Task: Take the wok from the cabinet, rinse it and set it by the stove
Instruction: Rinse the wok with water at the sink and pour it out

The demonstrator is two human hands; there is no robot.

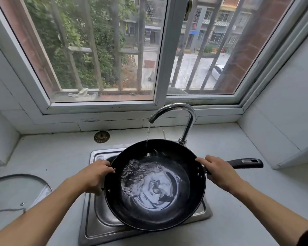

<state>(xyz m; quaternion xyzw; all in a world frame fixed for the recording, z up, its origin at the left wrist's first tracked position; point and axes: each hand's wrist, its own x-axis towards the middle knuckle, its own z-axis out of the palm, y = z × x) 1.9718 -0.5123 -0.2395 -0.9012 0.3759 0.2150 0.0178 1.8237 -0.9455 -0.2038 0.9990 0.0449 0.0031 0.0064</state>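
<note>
Both hands, the left hand (96,174) and right hand (219,173), grip the wok (155,185); it may tip and spill water (149,187) onto the table (238,219).

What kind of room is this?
Most likely a home kitchen: a steel sink set in a counter, a running faucet, and a black wok held under the water.

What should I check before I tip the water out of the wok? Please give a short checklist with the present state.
1. Left hand grips the wok rim: ok.
2. Right hand holds where the handle joins the rim: ok.
3. Wok is over the sink: ok.
4. Water has pooled inside for swirling: ok.
5. Faucet turned off: not ok, it is running.
6. Sink drain is open: cannot tell, the wok hides it.
</note>
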